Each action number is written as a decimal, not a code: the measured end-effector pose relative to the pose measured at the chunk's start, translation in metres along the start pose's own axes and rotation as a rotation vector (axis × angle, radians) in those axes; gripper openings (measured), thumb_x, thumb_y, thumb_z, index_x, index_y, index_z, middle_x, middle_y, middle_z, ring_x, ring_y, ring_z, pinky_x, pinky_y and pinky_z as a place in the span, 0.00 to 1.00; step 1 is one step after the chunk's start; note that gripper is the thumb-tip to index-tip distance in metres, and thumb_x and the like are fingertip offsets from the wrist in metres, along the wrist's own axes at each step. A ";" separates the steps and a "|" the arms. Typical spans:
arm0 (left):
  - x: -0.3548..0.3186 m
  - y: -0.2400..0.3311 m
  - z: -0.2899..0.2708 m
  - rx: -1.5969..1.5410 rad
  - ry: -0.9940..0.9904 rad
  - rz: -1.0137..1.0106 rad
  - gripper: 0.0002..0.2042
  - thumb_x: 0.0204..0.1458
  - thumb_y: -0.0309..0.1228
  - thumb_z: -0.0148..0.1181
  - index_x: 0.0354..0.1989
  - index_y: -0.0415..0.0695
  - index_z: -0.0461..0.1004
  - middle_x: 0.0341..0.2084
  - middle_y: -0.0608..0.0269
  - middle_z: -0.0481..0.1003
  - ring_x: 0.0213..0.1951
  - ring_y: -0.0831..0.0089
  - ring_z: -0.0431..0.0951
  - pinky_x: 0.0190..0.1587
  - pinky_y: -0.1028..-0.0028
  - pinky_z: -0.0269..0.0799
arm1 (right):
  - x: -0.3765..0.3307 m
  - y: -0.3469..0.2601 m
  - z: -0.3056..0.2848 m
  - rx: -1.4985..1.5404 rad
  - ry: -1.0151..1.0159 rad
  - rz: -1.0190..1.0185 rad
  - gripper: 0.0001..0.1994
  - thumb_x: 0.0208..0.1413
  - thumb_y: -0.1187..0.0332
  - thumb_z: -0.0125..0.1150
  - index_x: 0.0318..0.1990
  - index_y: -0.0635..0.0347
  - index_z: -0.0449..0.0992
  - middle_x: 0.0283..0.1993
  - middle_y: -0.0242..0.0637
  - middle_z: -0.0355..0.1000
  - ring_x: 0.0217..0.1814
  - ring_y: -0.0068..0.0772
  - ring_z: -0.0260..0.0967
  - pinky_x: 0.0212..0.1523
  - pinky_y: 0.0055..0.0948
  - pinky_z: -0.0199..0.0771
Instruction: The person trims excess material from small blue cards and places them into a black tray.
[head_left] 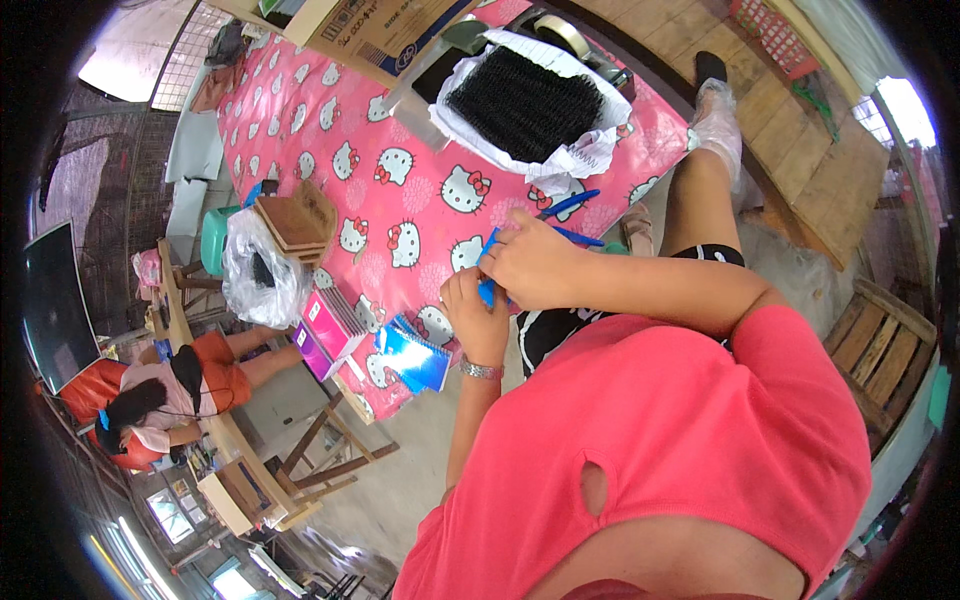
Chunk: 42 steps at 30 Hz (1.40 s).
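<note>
Red cloth of the wearer's shirt [640, 430] fills the lower middle, nearest the camera. From its right side the right forearm runs across nearly level, elbow bent outward, and the right hand [528, 265] has its back turned up and its fingers curled. The left forearm rises from below, a metal watch [481, 371] at the wrist, and the left hand [474, 312] is also closed, knuckles up. Both hands meet at the near edge of the pink, cat-printed surface [340, 125], pinching between them a blue piece [488, 290]; their fingers hide most of it, so its shape cannot be told.

Just beyond the right hand lies a blue-handled tool [570, 205], close to the forearm. Left of the hands sit blue notebooks [415, 360], fanned out, next to a pink and purple stack [335, 325]. Further left, brown boards [295, 222] rest against a clear bag [240, 290]. Another person [200, 385] is well apart, at far left.

White paper [595, 158] lines a tray-like holder and cradles a black, crinkled bundle [525, 105], with a tape roll [562, 35] behind. Something dark shows inside the bag. A cardboard box [375, 40] stands at the far edge; its contents are hidden.
</note>
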<state>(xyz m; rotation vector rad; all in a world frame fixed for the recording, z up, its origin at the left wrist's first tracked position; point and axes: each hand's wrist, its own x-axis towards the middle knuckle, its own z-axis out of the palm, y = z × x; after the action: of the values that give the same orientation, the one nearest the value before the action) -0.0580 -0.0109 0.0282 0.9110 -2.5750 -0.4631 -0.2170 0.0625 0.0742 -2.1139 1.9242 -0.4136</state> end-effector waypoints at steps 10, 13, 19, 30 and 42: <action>-0.002 -0.017 -0.010 -0.138 0.036 -0.016 0.13 0.46 0.19 0.59 0.42 0.39 0.71 0.40 0.51 0.71 0.44 0.53 0.71 0.48 0.59 0.66 | 0.013 -0.007 0.013 -0.055 0.191 -0.048 0.08 0.47 0.67 0.59 0.37 0.55 0.76 0.34 0.32 0.76 0.40 0.31 0.74 0.52 0.42 0.61; -0.001 -0.020 -0.011 -0.210 0.026 -0.020 0.13 0.48 0.18 0.58 0.44 0.38 0.71 0.42 0.51 0.70 0.45 0.55 0.72 0.47 0.62 0.68 | 0.015 0.002 0.022 -0.076 0.101 -0.037 0.10 0.48 0.67 0.59 0.39 0.55 0.76 0.35 0.31 0.75 0.41 0.31 0.74 0.52 0.43 0.61; -0.003 -0.029 -0.008 -0.197 0.027 -0.074 0.13 0.48 0.17 0.59 0.43 0.39 0.71 0.40 0.52 0.69 0.44 0.55 0.71 0.45 0.62 0.68 | 0.015 -0.014 0.000 -0.020 0.126 -0.093 0.09 0.47 0.64 0.59 0.36 0.55 0.78 0.34 0.33 0.77 0.41 0.32 0.75 0.52 0.42 0.62; -0.003 -0.032 0.006 -0.378 0.092 -0.094 0.11 0.49 0.17 0.58 0.41 0.37 0.69 0.34 0.58 0.69 0.29 0.68 0.71 0.33 0.71 0.67 | 0.030 -0.005 0.003 -0.024 -0.226 -0.005 0.07 0.47 0.64 0.59 0.34 0.52 0.79 0.29 0.33 0.77 0.36 0.32 0.75 0.51 0.41 0.61; -0.007 -0.035 0.004 -0.460 0.061 -0.238 0.11 0.47 0.18 0.63 0.39 0.36 0.71 0.35 0.55 0.74 0.35 0.68 0.75 0.36 0.71 0.73 | 0.029 -0.009 0.008 -0.046 -0.006 -0.049 0.07 0.49 0.64 0.58 0.33 0.53 0.79 0.30 0.34 0.77 0.37 0.32 0.76 0.53 0.42 0.61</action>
<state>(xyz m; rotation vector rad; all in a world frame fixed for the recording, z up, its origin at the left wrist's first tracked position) -0.0361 -0.0313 0.0079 1.0363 -2.1718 -1.0245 -0.2027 0.0345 0.0713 -2.1923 1.8996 -0.3755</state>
